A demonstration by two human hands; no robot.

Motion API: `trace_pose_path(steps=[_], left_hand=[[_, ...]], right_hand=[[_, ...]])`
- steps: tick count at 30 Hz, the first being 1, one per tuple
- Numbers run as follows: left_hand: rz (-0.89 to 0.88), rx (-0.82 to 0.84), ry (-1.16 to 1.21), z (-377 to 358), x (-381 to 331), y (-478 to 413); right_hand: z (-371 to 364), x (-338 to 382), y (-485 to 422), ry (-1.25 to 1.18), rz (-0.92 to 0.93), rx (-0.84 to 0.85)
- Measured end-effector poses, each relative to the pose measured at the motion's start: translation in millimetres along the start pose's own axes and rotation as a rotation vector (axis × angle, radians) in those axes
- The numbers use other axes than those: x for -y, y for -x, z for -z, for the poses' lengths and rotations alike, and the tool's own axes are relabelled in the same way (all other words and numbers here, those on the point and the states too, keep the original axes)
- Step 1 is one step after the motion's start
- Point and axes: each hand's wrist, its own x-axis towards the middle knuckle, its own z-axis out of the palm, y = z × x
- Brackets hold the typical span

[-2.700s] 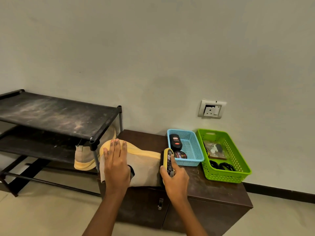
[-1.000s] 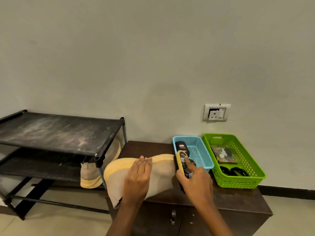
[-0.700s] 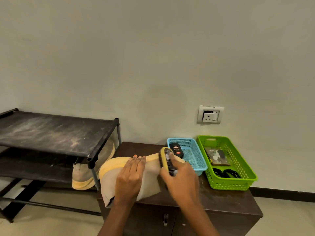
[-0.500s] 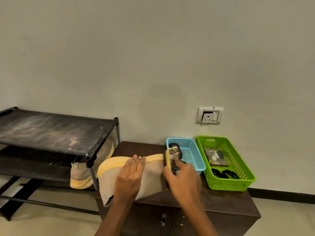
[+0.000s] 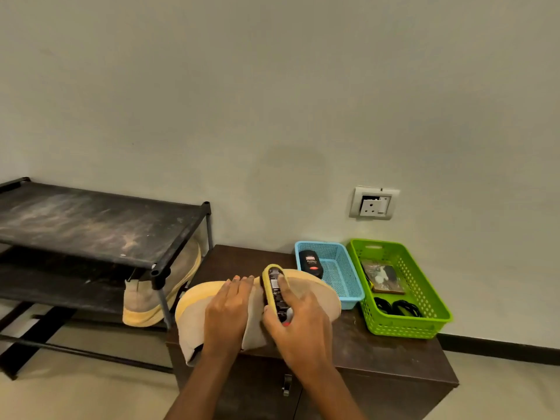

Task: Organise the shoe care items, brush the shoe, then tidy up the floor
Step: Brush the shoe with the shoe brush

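While right hand [image 5: 298,322] grips brush [image 5: 273,288], flat left hand [image 5: 227,310] presses shoe [image 5: 191,321] beside blue basket [image 5: 341,266].

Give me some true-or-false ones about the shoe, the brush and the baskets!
1. The right hand grips a yellow shoe brush against the shoe. True.
2. The left hand is curled in a fist. False: it rests flat on the shoe.
3. The blue basket holds a black bottle. True.
4. The shoe lies on the floor. False: it lies on the brown cabinet.
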Motion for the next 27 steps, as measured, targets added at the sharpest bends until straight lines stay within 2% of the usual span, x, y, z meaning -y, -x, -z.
trace_pose_path(steps=[4, 6, 8, 10, 12, 14, 16, 18, 19, 20, 22, 24, 27], left_hand=[[0.155, 0.068, 0.078, 5.2, -12.4, -0.3], [0.193, 0.119, 0.148, 4.8, -20.4, 1.5], [0.313, 0.180, 0.276, 9.6, -23.7, 1.3], [0.399, 0.142, 0.349, 11.3, -21.0, 1.2], [0.425, 0.122, 0.339, 10.1, -17.9, -0.2], [0.441, 0.170, 0.270, 11.3, -17.5, -1.5], [0.446, 0.196, 0.278, 10.9, -16.6, -1.5], [0.458, 0.165, 0.345, 10.9, -11.4, 0.2], [0.476, 0.142, 0.374, 10.9, -8.6, 0.8], [0.497, 0.136, 0.378, 11.3, -7.0, 1.2], [0.525, 0.145, 0.331, 11.0, -9.7, 0.1], [0.539, 0.167, 0.297, 11.4, -16.5, 0.2], [0.529, 0.152, 0.382, 14.3, -19.0, 1.0]], right_hand=[[15.2, -29.8, -15.3, 0.105, -0.175, -0.103], [10.2, -20.1, -7.2, 0.001, -0.088, -0.069], [2.1, -4.5, 7.2, -0.156, 0.086, 0.039], [1.1, -8.8, 7.0, -0.141, 0.193, 0.077], [8.7, -24.6, -7.0, -0.030, 0.126, 0.004], [13.2, -36.4, -12.9, 0.033, 0.048, -0.075], [9.4, -29.3, -4.1, -0.045, 0.111, 0.010], [0.0, -18.0, 10.3, -0.099, 0.271, 0.161], [-1.8, -19.4, 10.8, -0.073, 0.330, 0.178], [-1.4, -24.0, 5.5, -0.041, 0.327, 0.148], [3.5, -38.4, -8.5, 0.008, 0.182, -0.005], [6.1, -41.7, -10.1, -0.044, 0.112, -0.073], [-3.2, -20.7, 11.8, -0.133, 0.325, 0.103]])
